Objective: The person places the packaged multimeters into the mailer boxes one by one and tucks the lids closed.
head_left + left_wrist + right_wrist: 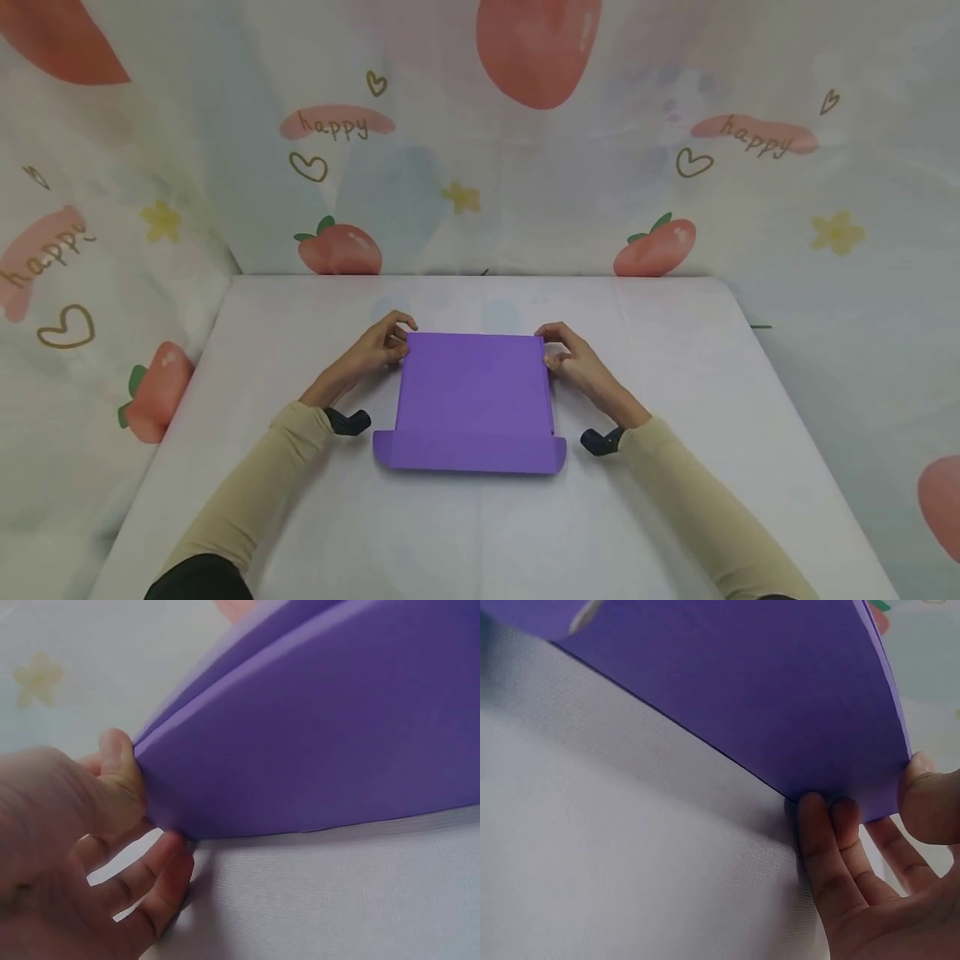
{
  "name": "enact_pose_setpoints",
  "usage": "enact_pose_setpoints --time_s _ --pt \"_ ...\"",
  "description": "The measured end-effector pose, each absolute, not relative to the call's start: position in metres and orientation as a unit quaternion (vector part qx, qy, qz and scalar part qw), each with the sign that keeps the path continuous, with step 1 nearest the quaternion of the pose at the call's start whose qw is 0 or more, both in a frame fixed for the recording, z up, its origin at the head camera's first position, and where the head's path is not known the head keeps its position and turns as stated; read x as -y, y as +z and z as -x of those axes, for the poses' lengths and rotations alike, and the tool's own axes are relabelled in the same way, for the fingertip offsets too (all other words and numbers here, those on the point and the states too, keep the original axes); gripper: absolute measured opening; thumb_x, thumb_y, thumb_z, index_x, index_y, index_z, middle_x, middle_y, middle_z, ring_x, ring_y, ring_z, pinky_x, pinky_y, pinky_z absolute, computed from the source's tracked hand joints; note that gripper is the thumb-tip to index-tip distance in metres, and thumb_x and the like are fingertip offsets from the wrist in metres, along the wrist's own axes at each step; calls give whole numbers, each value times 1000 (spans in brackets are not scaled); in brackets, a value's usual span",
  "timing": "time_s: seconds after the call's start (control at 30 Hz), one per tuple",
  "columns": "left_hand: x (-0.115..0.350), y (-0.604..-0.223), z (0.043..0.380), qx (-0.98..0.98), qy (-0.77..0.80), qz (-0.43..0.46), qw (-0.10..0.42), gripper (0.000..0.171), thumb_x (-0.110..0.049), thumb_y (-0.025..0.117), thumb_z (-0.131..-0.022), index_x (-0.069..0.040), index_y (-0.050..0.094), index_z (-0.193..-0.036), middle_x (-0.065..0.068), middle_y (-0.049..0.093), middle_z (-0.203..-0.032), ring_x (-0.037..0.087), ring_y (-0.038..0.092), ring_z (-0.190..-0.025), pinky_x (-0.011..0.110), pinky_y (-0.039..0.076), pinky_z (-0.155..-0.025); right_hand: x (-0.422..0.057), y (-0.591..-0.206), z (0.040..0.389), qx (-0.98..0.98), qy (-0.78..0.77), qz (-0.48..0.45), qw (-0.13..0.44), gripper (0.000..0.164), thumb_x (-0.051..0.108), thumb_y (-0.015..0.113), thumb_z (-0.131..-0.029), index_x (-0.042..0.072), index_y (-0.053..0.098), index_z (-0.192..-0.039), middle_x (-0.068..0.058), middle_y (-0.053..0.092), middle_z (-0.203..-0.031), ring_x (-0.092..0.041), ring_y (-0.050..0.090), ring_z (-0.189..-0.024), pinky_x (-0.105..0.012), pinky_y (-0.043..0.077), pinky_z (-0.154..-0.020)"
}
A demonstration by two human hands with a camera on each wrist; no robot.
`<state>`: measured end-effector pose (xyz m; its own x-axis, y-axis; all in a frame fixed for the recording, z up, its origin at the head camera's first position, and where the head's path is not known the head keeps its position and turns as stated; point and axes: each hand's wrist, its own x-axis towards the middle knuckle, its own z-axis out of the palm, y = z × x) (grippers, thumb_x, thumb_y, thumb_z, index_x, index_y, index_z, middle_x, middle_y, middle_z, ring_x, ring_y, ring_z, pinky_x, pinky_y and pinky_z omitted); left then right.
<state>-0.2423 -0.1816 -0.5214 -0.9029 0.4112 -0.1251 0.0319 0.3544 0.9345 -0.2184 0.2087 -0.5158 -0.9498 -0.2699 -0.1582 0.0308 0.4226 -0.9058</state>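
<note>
A purple cardboard box [476, 383] lies on the white-covered table, its broad lid panel facing up. Along the near side runs its front flap [468, 452], with rounded tabs sticking out at both ends. My left hand [378, 346] grips the far left corner; in the left wrist view the thumb [120, 761] is at the upper edge and other fingers touch lower down. At the far right corner my right hand [585, 367] holds the box, its fingers [825, 847] against the side wall and the thumb near the upper edge. The box's inside is hidden.
The white table [480, 542] reaches back to a patterned cloth backdrop [525, 167] with printed fruit, hearts and flowers. Dark wrist-worn devices [348, 422] sit beside both forearms, near the box's sides.
</note>
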Motion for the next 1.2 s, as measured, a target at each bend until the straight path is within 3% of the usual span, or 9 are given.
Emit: enact_pose_setpoints --time_s 0.27,0.7,1.03,1.2 --pt "181 -521 240 -813 542 -144 159 30 2 62 -101 -5 55 -130 21 60 -122 19 60 -93 27 51 -73 -209 -513 217 -823 -546 65 143 53 -10 50 -88 10 54 -137 -22 52 -144 -17 54 -78 -26 46 -75" --pt "182 -524 238 -815 541 -151 145 32 0 63 -101 -4 53 -131 22 59 -122 20 60 -95 26 51 -73 -209 -512 213 -827 -536 79 151 51 -7 51 -93 10 50 -142 -24 48 -148 -24 60 -80 -30 53 -74" --pt "181 -522 240 -817 542 -150 127 30 4 64 -99 -1 57 -127 25 62 -119 24 60 -94 25 50 -70 -207 -514 213 -833 -531 78 136 48 -7 52 -95 10 53 -140 -23 51 -147 -20 58 -77 -27 51 -73" --pt "182 -525 237 -817 540 -165 120 31 0 64 -100 -1 56 -130 28 62 -130 36 63 -112 30 52 -83 -210 -515 209 -838 -521 88 137 46 -1 53 -101 11 50 -146 -25 48 -153 -20 62 -79 -28 54 -75"
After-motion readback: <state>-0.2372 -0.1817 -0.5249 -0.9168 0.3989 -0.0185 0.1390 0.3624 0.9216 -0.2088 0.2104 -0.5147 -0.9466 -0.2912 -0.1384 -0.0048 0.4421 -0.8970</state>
